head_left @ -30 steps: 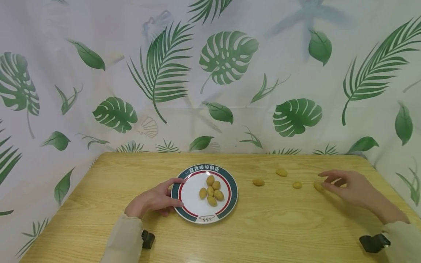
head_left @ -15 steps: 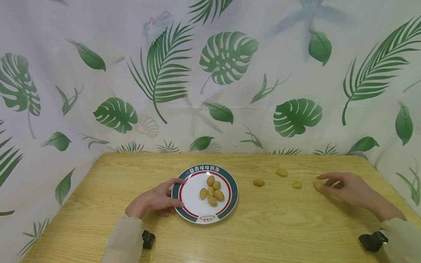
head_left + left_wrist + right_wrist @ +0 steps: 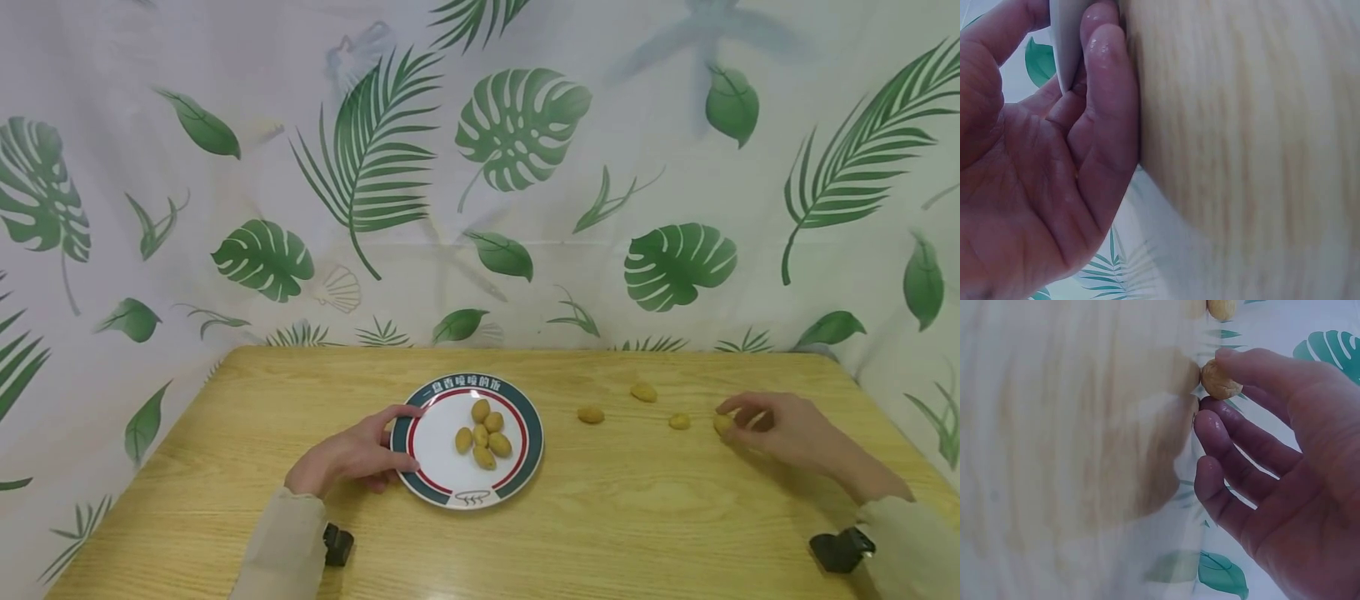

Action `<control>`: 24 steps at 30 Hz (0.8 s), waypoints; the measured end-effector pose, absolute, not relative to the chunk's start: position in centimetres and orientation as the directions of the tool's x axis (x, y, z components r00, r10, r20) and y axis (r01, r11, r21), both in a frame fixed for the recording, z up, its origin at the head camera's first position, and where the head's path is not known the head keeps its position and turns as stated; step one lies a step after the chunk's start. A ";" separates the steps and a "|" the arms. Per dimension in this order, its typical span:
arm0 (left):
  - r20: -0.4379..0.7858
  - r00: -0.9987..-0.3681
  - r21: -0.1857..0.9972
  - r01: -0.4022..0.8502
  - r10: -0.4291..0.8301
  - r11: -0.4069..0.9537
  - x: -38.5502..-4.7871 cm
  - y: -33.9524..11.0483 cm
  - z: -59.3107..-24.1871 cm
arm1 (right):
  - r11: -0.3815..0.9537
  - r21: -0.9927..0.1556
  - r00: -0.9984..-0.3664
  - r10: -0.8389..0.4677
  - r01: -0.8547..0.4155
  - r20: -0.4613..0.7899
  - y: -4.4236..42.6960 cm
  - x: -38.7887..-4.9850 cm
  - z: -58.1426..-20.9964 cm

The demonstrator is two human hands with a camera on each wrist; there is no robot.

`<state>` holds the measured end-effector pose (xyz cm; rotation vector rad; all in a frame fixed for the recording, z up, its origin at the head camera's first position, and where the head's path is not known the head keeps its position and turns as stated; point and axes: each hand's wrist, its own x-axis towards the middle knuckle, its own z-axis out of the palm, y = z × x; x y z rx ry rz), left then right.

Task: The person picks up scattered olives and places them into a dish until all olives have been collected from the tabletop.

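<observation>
On the left of the table, my left hand [image 3: 352,454] grips the rim of a white plate [image 3: 435,471] with a green and red border. The thumb lies on top, and curled fingers reach under the plate edge [image 3: 1067,47] in the left wrist view. Several small yellow-brown oval fruits [image 3: 483,457] are clustered on the plate. At the right, my right hand [image 3: 791,429] pinches another such fruit [image 3: 722,423] at the tabletop. In the right wrist view the thumb presses this fruit [image 3: 1219,381], while the other fingers curl loosely beside it.
Three more fruits lie loose on the wooden table [image 3: 600,533]: one near the plate [image 3: 590,415], one farther back [image 3: 643,392] and one [image 3: 679,422] left of my right hand. A leaf-patterned cloth [image 3: 555,292] hangs behind the table.
My right hand has shifted slightly left, its fingers closing on the fruit, which has moved a little left too. The left hand and plate stay in place.
</observation>
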<state>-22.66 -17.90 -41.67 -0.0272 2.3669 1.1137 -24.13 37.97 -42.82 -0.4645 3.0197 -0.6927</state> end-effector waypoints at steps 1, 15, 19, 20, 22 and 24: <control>-0.463 -0.865 0.713 -0.231 0.196 0.662 -22.6 -17.9 -41.7 | 0.858 -0.430 -0.957 -0.284 -0.279 0.055 37.9 -24.1 -42.8; -0.455 -0.867 0.723 -0.226 0.204 0.653 -22.7 -18.0 -41.7 | 0.850 -0.458 -0.965 -0.246 -0.259 0.088 37.5 -24.0 -43.1; -0.455 -0.865 0.727 -0.224 0.211 0.650 -22.8 -18.0 -41.8 | 0.854 -0.456 -0.968 -0.235 -0.250 0.092 37.2 -23.7 -43.0; -0.455 -0.865 0.727 -0.224 0.212 0.649 -22.8 -18.0 -41.8 | 0.854 -0.456 -0.968 -0.234 -0.250 0.092 37.1 -23.6 -43.0; -0.454 -0.866 0.725 -0.222 0.211 0.652 -22.9 -18.0 -41.8 | 0.853 -0.458 -0.967 -0.236 -0.252 0.093 36.9 -23.5 -42.9; -0.454 -0.866 0.724 -0.222 0.209 0.653 -22.9 -18.0 -41.8 | 0.851 -0.458 -0.966 -0.241 -0.258 0.097 36.7 -23.4 -42.7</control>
